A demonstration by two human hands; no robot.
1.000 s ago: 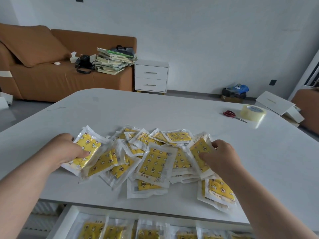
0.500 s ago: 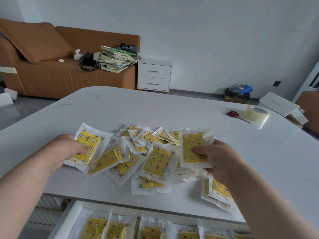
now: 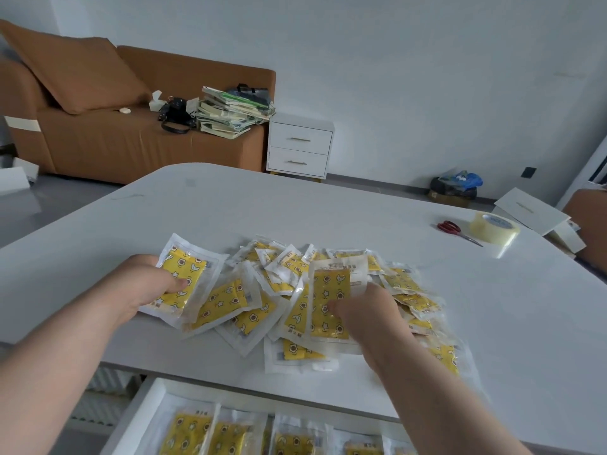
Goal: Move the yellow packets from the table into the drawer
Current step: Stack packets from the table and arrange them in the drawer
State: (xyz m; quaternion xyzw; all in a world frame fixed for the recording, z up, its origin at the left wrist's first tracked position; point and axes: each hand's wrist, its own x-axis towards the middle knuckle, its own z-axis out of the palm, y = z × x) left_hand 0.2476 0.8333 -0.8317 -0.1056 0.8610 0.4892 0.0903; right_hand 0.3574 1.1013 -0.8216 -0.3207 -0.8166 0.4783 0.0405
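The drawer (image 3: 149, 408) is cut off by the bottom edge; its packets (image 3: 189, 435) show only partly.

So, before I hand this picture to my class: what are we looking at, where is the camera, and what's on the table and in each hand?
There is no machine here: a person wears a camera on the head, looking down at two bare hands. On the white rounded table lies a heap of clear-wrapped yellow packets, with red-handled scissors and a roll of clear tape off to the right. The left hand grips one packet; the right hand pinches another, held upright. Below the table's near edge, an open white drawer already holds a row of packets.
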